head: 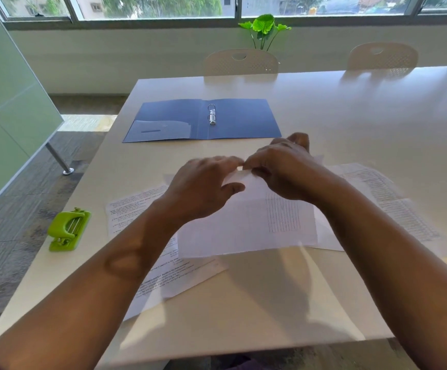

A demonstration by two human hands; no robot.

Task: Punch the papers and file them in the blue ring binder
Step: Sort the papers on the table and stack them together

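Left hand (pixel 203 188) and right hand (pixel 283 169) pinch a thin, flat white sheet (pixel 246 222) near the glossy blue binder (pixel 174 118).

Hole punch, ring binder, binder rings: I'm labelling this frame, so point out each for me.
hole punch (pixel 67 231), head view, on its green lever top.
blue ring binder (pixel 169 118), head view, on the open left cover.
binder rings (pixel 212 114), head view, on the metal ring mechanism.

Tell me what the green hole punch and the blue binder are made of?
The green hole punch looks like moulded plastic: smooth, evenly bright, with a soft sheen; thin silvery parts inside may be metal. The blue binder lies open and seems to be thin, flexible plastic sheet, matte, with a see-through pocket on its left cover. Its rings are shiny silver, probably metal.
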